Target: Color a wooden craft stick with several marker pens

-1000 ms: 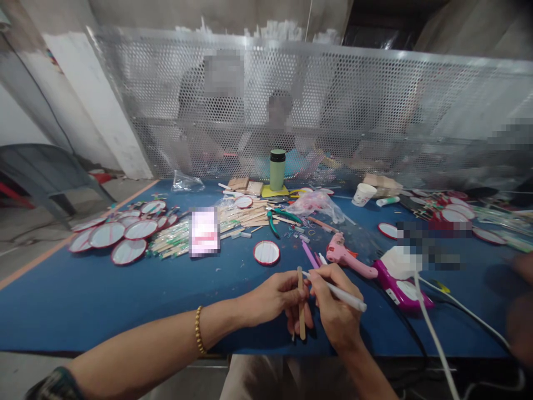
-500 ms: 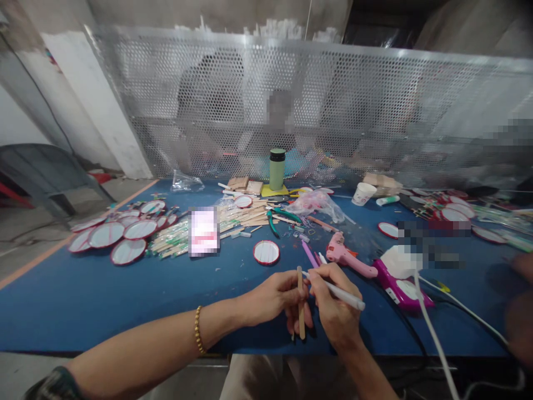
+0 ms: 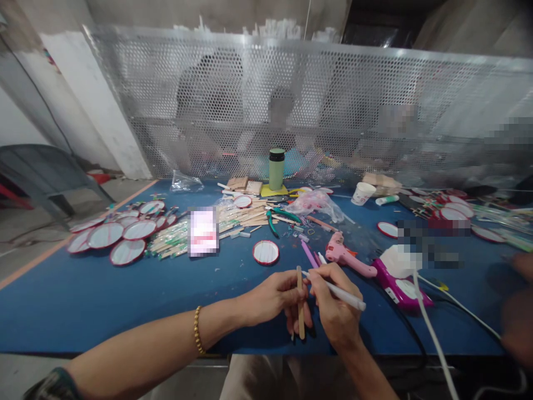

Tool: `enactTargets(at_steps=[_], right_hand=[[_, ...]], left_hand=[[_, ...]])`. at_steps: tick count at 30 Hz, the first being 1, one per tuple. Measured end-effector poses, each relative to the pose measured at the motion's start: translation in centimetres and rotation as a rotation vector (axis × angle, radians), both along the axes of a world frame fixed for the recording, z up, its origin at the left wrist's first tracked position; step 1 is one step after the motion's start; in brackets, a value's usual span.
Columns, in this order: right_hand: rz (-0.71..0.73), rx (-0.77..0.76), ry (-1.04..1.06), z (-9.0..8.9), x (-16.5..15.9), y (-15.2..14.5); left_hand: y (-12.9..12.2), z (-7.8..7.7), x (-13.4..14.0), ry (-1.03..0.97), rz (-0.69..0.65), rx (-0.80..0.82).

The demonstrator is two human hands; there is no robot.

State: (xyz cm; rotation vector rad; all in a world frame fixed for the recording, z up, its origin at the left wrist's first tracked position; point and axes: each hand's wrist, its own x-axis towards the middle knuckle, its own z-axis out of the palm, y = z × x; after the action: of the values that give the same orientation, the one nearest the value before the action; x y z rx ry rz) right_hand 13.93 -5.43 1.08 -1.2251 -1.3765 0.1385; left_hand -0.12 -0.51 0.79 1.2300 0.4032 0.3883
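Blue tabletop (image 3: 137, 289) across the lower half of the frame, pale orange edge (image 3: 25, 271) slanting up at the left, near edge (image 3: 25, 350) straight along the bottom. Bounded at the back by a perforated metal panel (image 3: 316, 111). Widest bare stretch at lower left, between the left forearm (image 3: 137, 339) and a pile of round white discs (image 3: 105, 235) with red rims; only a narrow strip above the left hand (image 3: 270, 300), up to a single disc (image 3: 265, 253) at centre. Tighter at right: pink glue gun (image 3: 350, 261) just beyond the right hand (image 3: 338, 322), then a purple box (image 3: 402, 289) and a white cable (image 3: 433, 339) curving down past the near edge. At the far right of the frame, another person's arm (image 3: 518, 319), blurred, well apart. Holds a thin wooden stick (image 3: 301, 322) at lower centre in the left hand, nearly upright in the frame, thumb across its front, fingers closed behind, both ends sticking out clear. Little room below its lower end before the near edge. Grips a white pen (image 3: 350, 299) in the right hand, fingers closed around the barrel close to its tip, back end slanting down to the right. Points the tip at the upper part of the stick; too fine to tell whether touching or just beside. Near the right fingertips, a slim purple rod (image 3: 308, 254) on the tabletop.
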Motion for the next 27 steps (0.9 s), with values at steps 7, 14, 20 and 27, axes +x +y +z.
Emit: enactTargets(at_steps=[7, 14, 20, 27], right_hand=[[0.003, -0.01, 0.003, 0.26, -0.1, 0.06], [0.007, -0.034, 0.041, -0.09, 0.03, -0.06], [0.02, -0.034, 0.03, 0.16, -0.05, -0.18], [0.033, -0.05, 0.019, 0.36, -0.11, -0.23]], left_hand=[[0.03, 0.05, -0.07, 0.01, -0.01, 0.011], [-0.09, 0.27, -0.04, 0.019, 0.002, 0.028], [-0.16, 0.46, -0.11, 0.019, 0.007, 0.037], [-0.06, 0.48, -0.06, 0.016, -0.008, 0.046]])
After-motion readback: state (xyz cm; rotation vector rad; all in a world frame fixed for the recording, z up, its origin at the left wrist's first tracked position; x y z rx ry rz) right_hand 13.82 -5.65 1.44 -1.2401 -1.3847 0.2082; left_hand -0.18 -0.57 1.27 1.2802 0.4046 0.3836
